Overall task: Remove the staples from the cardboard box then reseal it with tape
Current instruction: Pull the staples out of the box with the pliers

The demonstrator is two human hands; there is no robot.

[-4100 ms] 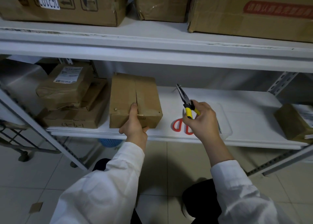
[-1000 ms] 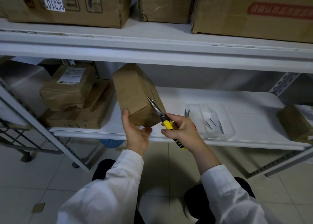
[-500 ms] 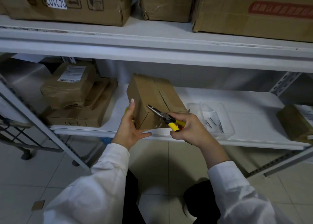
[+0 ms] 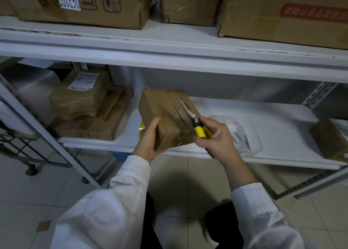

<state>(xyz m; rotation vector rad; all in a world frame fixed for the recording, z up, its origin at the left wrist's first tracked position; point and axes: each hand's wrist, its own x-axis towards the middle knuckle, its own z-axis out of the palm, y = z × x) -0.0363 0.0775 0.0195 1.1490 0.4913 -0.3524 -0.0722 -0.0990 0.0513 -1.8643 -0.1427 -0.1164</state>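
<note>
While the fingers [image 4: 220, 129] of the right hand [image 4: 216, 140] curl round the yellow handles, the pliers [image 4: 190, 115] point up and away from the person. Their slim steel nose lies over the top face of the cardboard box [image 4: 158, 105], just beside the seam between its flaps. A thin staple [image 4: 177, 109] sticks out aslant at the nose; the blur hides whether the nose has hold of it.

The left hand [image 4: 147, 143] grips the box's near left corner, with the thumb pressed on top and the fingertips wrapped under the near end. The box sits tilted at the front edge of the lower shelf [image 4: 273, 115], its near end hanging past the lip. Whether its far end rests on the shelf cannot be told.

A yellow tape roll [image 4: 141, 129] peeks out just behind the left hand. To the right of the right hand a clear tray [image 4: 252, 149] stands on the shelf with a few loose metal pins in it. A stack of parcels [image 4: 88, 105] fills the shelf's left end and another parcel [image 4: 327, 137] lies at its right end. Both arms wear white sleeves [image 4: 116, 201]. Large cartons [image 4: 94, 13] line the upper shelf [image 4: 169, 47], one bearing a printed number label.
</note>
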